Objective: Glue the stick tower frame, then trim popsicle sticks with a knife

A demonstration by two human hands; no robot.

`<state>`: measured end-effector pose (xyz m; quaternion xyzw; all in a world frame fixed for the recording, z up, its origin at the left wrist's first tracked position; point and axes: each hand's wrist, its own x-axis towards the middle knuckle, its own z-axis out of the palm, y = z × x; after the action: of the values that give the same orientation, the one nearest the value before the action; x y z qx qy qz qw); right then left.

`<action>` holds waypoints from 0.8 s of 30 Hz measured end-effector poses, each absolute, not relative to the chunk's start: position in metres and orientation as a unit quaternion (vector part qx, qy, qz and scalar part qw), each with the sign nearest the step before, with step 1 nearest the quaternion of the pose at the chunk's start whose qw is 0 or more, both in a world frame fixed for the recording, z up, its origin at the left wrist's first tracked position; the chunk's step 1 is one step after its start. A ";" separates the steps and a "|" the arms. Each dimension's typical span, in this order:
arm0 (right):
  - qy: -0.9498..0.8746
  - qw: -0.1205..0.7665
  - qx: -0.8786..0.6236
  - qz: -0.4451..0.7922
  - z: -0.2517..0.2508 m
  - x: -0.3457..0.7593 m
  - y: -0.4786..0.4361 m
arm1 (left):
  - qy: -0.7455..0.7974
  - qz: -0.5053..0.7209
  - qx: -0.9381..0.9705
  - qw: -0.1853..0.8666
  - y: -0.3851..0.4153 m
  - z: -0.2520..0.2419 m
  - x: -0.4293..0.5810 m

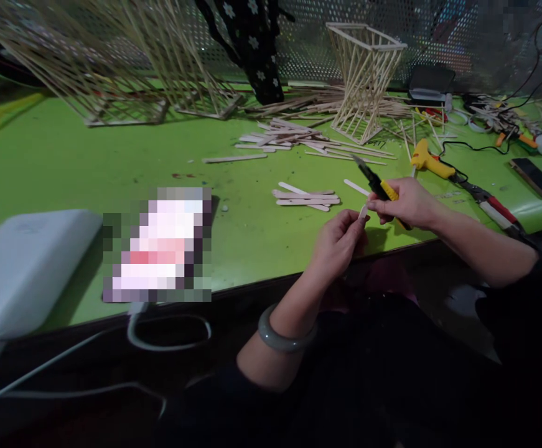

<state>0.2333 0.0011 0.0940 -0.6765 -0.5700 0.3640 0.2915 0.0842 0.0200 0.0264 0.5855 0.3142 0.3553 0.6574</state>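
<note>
My left hand [340,239], with a bangle on its wrist, pinches a small pale wooden stick piece [363,212] near the table's front edge. Touching or nearly touching its fingertips, my right hand [404,202] is closed round a black and yellow utility knife [389,190], whose blade points up and to the left. A single craft stick [356,187] lies just behind my hands. To the left of them is a small group of flat craft sticks [305,198], some crossing. Whether my right fingertips also touch the stick piece cannot be made out.
Behind lie a pile of sticks [289,135] and a twisted stick tower [366,81]. A yellow glue gun [432,160], pliers [497,210] and a dark phone [535,177] are at the right. A blurred-out device [163,239] and a white box [37,267] are at the left.
</note>
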 end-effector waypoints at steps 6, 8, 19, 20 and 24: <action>-0.595 0.256 -0.681 0.342 0.100 0.233 0.000 | 0.306 0.343 0.587 0.666 0.019 0.027 0.084; -0.577 0.317 -0.674 0.334 0.104 0.240 0.001 | 0.308 0.342 0.572 0.679 0.019 0.028 0.083; -0.536 0.431 -0.648 0.328 0.102 0.285 -0.021 | 0.309 0.460 0.433 0.711 0.024 0.028 0.081; -0.549 0.386 -0.661 0.336 0.100 0.283 -0.025 | 0.307 0.478 0.416 0.710 0.025 0.028 0.081; -0.628 0.218 -0.690 0.286 0.093 0.256 -0.036 | 0.292 0.513 0.373 0.716 0.029 0.028 0.080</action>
<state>0.2564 -0.0363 0.0928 -0.6899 -0.6283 0.2859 0.2178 0.0803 0.0295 0.0281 0.3728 0.2924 0.5134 0.7155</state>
